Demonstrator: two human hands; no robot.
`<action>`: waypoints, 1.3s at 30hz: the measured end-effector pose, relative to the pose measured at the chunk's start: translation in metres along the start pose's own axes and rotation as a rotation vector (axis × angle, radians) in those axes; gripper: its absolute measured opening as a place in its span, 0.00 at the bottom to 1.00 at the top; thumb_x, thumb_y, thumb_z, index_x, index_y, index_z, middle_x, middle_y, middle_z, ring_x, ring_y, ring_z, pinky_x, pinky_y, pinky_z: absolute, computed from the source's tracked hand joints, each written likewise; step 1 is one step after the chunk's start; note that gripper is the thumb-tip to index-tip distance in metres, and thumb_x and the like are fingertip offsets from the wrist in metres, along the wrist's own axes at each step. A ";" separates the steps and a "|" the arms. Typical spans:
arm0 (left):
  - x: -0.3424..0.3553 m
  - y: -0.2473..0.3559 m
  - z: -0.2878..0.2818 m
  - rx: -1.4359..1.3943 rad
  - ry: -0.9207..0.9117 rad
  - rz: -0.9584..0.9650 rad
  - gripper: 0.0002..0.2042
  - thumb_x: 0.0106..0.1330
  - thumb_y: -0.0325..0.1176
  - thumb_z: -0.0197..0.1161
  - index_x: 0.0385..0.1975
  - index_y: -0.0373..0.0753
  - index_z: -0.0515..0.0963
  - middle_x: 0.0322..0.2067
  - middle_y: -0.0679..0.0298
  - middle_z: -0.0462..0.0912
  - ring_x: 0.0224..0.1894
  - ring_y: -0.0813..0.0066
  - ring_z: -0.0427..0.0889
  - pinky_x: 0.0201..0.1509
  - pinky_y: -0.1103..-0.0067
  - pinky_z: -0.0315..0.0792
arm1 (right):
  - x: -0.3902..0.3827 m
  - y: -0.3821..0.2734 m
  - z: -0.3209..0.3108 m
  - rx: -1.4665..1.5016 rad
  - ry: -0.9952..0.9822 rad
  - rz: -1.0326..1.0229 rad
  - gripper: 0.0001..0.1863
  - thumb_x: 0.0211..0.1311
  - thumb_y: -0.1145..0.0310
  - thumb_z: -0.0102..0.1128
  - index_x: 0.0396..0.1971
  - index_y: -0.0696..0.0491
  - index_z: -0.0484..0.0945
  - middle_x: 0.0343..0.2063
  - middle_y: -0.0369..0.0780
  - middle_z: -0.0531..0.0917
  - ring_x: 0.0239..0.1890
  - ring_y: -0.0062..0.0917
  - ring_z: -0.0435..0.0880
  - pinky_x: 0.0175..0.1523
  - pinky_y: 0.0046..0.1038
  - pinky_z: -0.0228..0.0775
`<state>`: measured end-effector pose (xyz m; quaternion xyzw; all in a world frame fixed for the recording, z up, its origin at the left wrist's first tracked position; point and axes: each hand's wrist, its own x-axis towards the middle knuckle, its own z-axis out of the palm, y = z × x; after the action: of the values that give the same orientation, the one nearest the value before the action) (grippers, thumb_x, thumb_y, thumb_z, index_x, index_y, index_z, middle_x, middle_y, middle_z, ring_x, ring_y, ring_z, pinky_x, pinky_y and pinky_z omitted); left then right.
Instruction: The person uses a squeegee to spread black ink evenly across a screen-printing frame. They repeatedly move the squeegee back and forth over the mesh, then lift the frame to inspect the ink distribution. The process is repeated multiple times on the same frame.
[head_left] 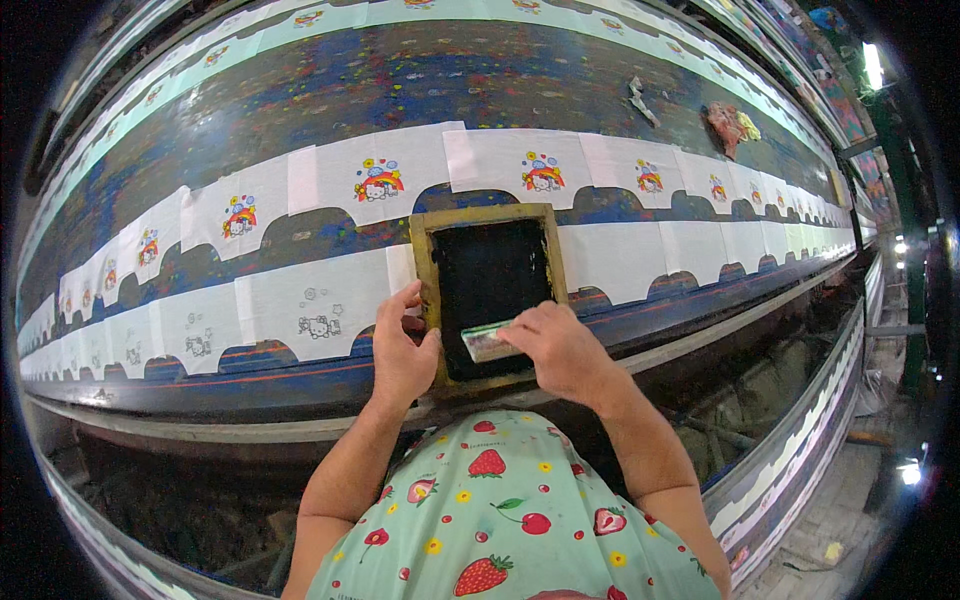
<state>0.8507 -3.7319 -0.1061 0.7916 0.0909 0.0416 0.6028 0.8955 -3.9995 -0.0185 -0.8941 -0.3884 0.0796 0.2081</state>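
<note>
A screen-printing frame (551,255) with a yellowish wooden border and dark mesh lies over the near row of white fabric pieces. At its left side, my left hand (400,350) grips the border between thumb and fingers. My right hand (568,352) is closed round a small, pale squeegee (486,343), which rests tilted on the lower part of the mesh. Left of the frame, a white fabric piece (318,318) bears a black outline print. To the right, a white fabric piece (612,262) shows no print. Whatever lies under the frame is hidden.
A second row of fabric pieces (380,180) with coloured rainbow prints runs along the long, paint-spotted table (330,85). Crumpled rags (728,130) lie towards the far right. The table's near rail (250,432) passes just in front of my patterned apron (500,510).
</note>
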 end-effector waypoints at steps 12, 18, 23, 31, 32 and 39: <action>-0.023 -0.017 0.032 0.178 0.189 0.278 0.30 0.59 0.14 0.69 0.65 0.38 0.83 0.72 0.43 0.78 0.75 0.42 0.75 0.81 0.58 0.67 | -0.061 -0.033 0.031 0.039 0.061 0.064 0.25 0.63 0.66 0.77 0.62 0.49 0.86 0.58 0.43 0.84 0.65 0.45 0.82 0.71 0.50 0.73; -0.024 -0.009 0.037 0.158 0.216 0.293 0.28 0.56 0.12 0.66 0.58 0.40 0.88 0.73 0.44 0.77 0.75 0.43 0.75 0.81 0.58 0.66 | -0.092 -0.005 0.044 0.150 0.518 0.249 0.28 0.65 0.66 0.81 0.64 0.51 0.85 0.65 0.47 0.83 0.70 0.47 0.81 0.77 0.49 0.71; -0.028 0.007 0.071 0.098 0.243 0.342 0.26 0.55 0.10 0.63 0.53 0.40 0.88 0.74 0.43 0.77 0.75 0.44 0.75 0.80 0.58 0.67 | -0.127 0.029 0.050 0.392 0.593 0.376 0.22 0.70 0.69 0.78 0.62 0.54 0.87 0.64 0.47 0.86 0.69 0.44 0.83 0.76 0.45 0.73; -0.023 0.035 0.203 0.104 0.230 0.396 0.25 0.55 0.11 0.64 0.52 0.41 0.88 0.74 0.42 0.77 0.73 0.44 0.77 0.80 0.59 0.68 | -0.205 0.119 0.014 0.321 0.638 0.391 0.21 0.69 0.72 0.77 0.61 0.54 0.88 0.64 0.46 0.88 0.71 0.44 0.82 0.78 0.45 0.71; -0.023 0.038 0.220 0.095 0.236 0.392 0.25 0.55 0.11 0.64 0.52 0.41 0.88 0.73 0.42 0.77 0.73 0.44 0.77 0.80 0.59 0.68 | -0.215 0.131 0.010 0.326 0.639 0.397 0.21 0.69 0.72 0.77 0.61 0.54 0.88 0.64 0.46 0.88 0.71 0.44 0.82 0.78 0.45 0.71; -0.026 0.051 0.291 0.075 0.274 0.356 0.25 0.56 0.11 0.66 0.52 0.42 0.89 0.74 0.43 0.77 0.76 0.43 0.74 0.81 0.58 0.68 | -0.257 0.190 -0.014 0.347 0.613 0.364 0.23 0.66 0.74 0.78 0.61 0.53 0.87 0.64 0.46 0.87 0.72 0.46 0.81 0.77 0.48 0.72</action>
<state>0.8806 -4.0259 -0.1346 0.8039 0.0324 0.2511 0.5381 0.8495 -4.3069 -0.0935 -0.8823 -0.1241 -0.0910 0.4447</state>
